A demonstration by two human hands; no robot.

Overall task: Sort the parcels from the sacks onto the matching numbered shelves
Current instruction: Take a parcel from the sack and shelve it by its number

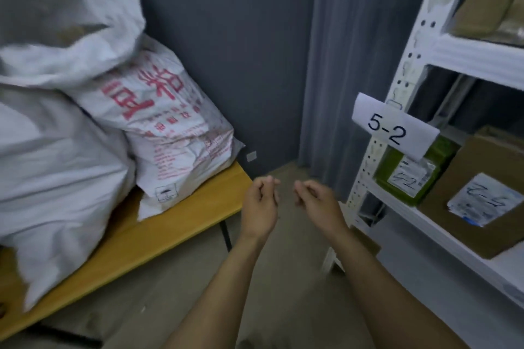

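A: Where are the parcels?

B: On the white shelf rack point(425, 217) at the right. A green parcel point(408, 176) and a cardboard box point(479, 167) sit touching on the shelf beside the paper tag point(394, 126) marked 5-2. Each carries a white label with handwriting. Brown parcels point(493, 0) lie on the shelf above, blurred.

A: And the sacks?

B: Three on the yellow tabletop point(184, 207) at the left. A sack with red print point(170, 133) leans toward the grey wall point(226, 37), a large white sack point(71, 22) sits above it, and another white sack point(56, 173) bulges in front.

A: The hands?

B: Both are out over the floor point(283, 263), between the tabletop and the rack. The left hand point(259, 204) and the right hand point(317, 201) are close together but apart, their fingers loosely curled, narrow, holding nothing.
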